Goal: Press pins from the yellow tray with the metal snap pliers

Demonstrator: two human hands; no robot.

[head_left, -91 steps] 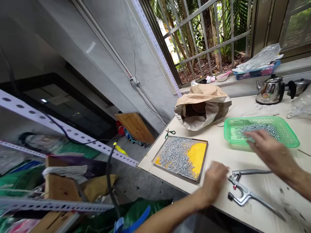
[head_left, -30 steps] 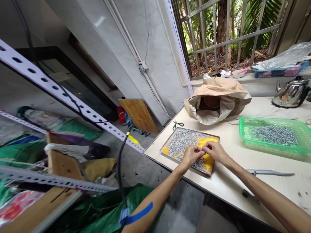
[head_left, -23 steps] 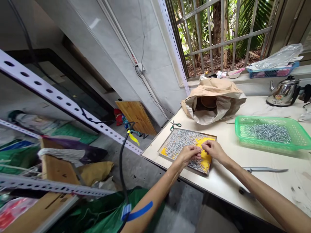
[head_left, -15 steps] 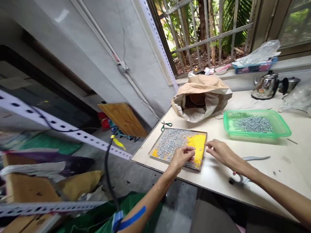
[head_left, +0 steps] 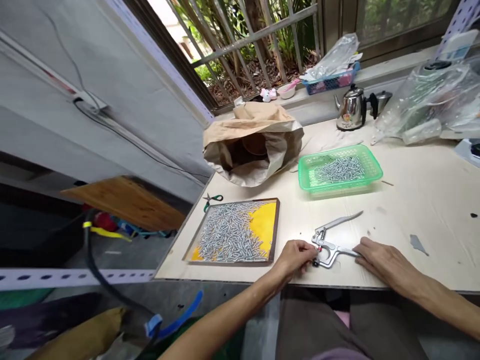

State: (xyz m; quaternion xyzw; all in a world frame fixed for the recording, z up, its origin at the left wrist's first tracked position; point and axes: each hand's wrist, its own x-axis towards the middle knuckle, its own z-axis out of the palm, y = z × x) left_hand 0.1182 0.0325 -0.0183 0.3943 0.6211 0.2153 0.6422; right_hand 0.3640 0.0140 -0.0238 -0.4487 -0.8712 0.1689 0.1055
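On the table edge lie silver hand-press pliers (head_left: pixel 330 255), handles spread apart, a small red part and a black part at their jaws. My right hand (head_left: pixel 386 260) has its fingers closed at the end of the lower handle. At the jaw end my left hand (head_left: pixel 298 256) pinches its fingertips together; whatever they hold is too small to make out. Left of it stands a shallow tray (head_left: pixel 276 225) with a yellow bottom, spread with many small silver metal pieces (head_left: pixel 230 235). A green plastic basket (head_left: pixel 369 172) farther back holds more small metal pieces (head_left: pixel 339 170).
Green-handled scissors (head_left: pixel 213 199) lie behind the tray. An open brown paper bag (head_left: pixel 251 135) stands near the window. At the back are a steel kettle (head_left: pixel 350 110) and clear plastic bags (head_left: pixel 423 105). A grey scrap (head_left: pixel 418 245) lies to the right.
My left hand has moved right from over the yellow tray to the pliers' jaws. My right hand has come down onto their handle. The view has swung right.
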